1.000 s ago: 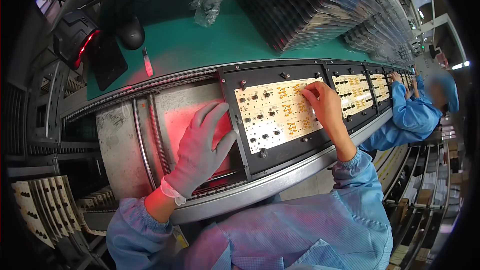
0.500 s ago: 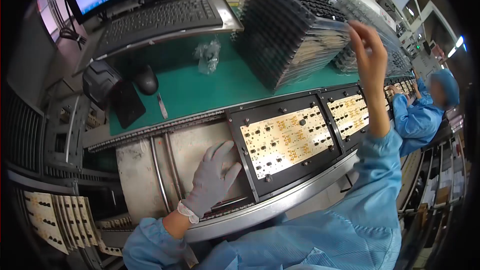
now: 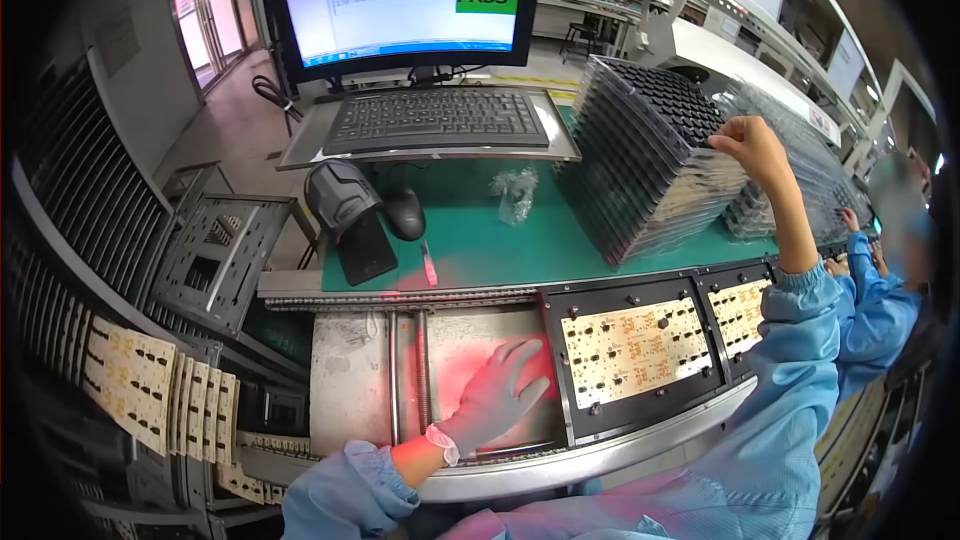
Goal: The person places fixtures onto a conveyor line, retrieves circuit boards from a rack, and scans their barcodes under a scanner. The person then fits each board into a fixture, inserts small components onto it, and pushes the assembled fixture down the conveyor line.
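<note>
A translucent plastic tray stack (image 3: 650, 180) with ribbed, layered walls stands on the smooth matte green worktop (image 3: 470, 255), its top a grid of glossy black pieces. The bare right hand (image 3: 757, 150) is at the near right corner of that top, thumb and fingers curled together at the tips; whether they grip anything is too small to tell.

The left hand (image 3: 495, 400), in a thin grey fabric glove with a pale, wrinkled cuff, has its fingers spread and holds nothing. It is over a scuffed pale metal plate (image 3: 345, 380), near a smooth steel rod (image 3: 394, 380) and washed in red light. Both sleeves are finely checked blue cloth, gathered at the wrists.

Just right of the glove, a flat cream circuit board (image 3: 640, 352) lies in a rectangular matte black frame (image 3: 640, 412) studded with small bolts. The board is four-sided and slightly shiny, patterned with orange-gold markings; small black blocks line both its sides, and a dark rounded piece (image 3: 664, 323) sits near its upper middle. Crumpled clear plastic film (image 3: 515, 195) lies left of the stack.
</note>
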A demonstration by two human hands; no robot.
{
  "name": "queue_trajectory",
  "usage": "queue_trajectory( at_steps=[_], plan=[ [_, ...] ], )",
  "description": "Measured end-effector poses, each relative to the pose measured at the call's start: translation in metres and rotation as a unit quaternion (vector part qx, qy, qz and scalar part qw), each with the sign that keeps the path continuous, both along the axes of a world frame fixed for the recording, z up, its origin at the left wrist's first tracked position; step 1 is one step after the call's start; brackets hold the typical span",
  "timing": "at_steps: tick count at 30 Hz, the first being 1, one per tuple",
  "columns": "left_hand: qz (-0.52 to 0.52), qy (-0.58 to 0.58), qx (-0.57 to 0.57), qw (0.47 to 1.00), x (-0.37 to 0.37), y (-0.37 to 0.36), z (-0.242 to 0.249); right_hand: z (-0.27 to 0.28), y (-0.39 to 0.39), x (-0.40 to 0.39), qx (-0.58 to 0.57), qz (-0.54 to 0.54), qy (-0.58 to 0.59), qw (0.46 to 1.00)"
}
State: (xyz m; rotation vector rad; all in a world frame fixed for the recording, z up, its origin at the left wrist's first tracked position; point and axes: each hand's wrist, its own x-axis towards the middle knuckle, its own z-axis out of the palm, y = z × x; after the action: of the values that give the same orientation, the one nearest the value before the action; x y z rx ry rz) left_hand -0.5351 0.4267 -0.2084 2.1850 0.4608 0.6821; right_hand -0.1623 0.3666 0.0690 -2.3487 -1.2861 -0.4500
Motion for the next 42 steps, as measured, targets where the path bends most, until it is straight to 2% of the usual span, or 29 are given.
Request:
queue_trajectory(
  at_steps=[4,11,13,17,19,24,27,30,31,33,37,39,40,41,42],
  plan=[
    [-0.006,0.003,-0.018,1.0,0.001,0.0,-0.006,0.001,0.007,-0.018,0.007,-0.024,-0.052,0.998],
    [-0.011,0.006,-0.028,1.0,0.001,0.002,-0.014,-0.003,0.014,0.0,0.024,0.031,0.008,0.999],
    [-0.009,0.018,-0.025,0.999,0.001,0.004,-0.013,-0.003,0.013,-0.001,0.07,0.038,0.05,0.996],
    [-0.019,-0.005,-0.02,1.0,-0.001,0.005,-0.011,-0.006,0.009,-0.008,0.123,0.065,0.06,0.988],
    [-0.019,0.025,-0.054,0.998,-0.003,0.004,-0.004,-0.012,0.011,-0.001,0.107,0.1,-0.051,0.988],
    [-0.025,0.008,-0.061,0.998,-0.004,0.005,-0.007,-0.019,0.012,0.003,0.114,0.08,-0.107,0.984],
    [-0.014,-0.002,-0.047,0.999,-0.003,0.011,-0.013,-0.024,-0.001,0.004,0.23,0.097,-0.029,0.968],
    [-0.012,0.001,-0.053,0.999,-0.007,0.013,-0.019,-0.04,-0.048,-0.004,0.258,0.135,0.235,0.927],
    [0.0,-0.002,-0.056,0.998,-0.006,0.013,-0.022,-0.057,-0.071,-0.001,0.245,0.112,0.243,0.932],
    [-0.019,-0.005,-0.045,0.999,-0.007,0.012,-0.013,-0.096,-0.115,0.001,0.257,0.18,0.465,0.828],
    [-0.02,0.035,-0.097,0.995,-0.008,0.01,-0.013,-0.175,-0.182,-0.03,0.29,0.084,0.602,0.739],
    [-0.034,0.04,-0.11,0.993,-0.009,0.01,-0.007,-0.202,-0.199,-0.043,0.256,0.036,0.628,0.734],
    [-0.038,0.041,-0.113,0.992,-0.009,0.011,-0.005,-0.212,-0.199,-0.053,0.247,-0.02,0.594,0.765],
    [-0.041,0.044,-0.119,0.991,-0.01,0.011,-0.004,-0.21,-0.195,-0.066,0.177,-0.048,0.538,0.823],
    [-0.036,0.047,-0.125,0.99,-0.011,0.011,-0.002,-0.214,-0.19,-0.071,0.134,-0.045,0.49,0.86]
  ],
)
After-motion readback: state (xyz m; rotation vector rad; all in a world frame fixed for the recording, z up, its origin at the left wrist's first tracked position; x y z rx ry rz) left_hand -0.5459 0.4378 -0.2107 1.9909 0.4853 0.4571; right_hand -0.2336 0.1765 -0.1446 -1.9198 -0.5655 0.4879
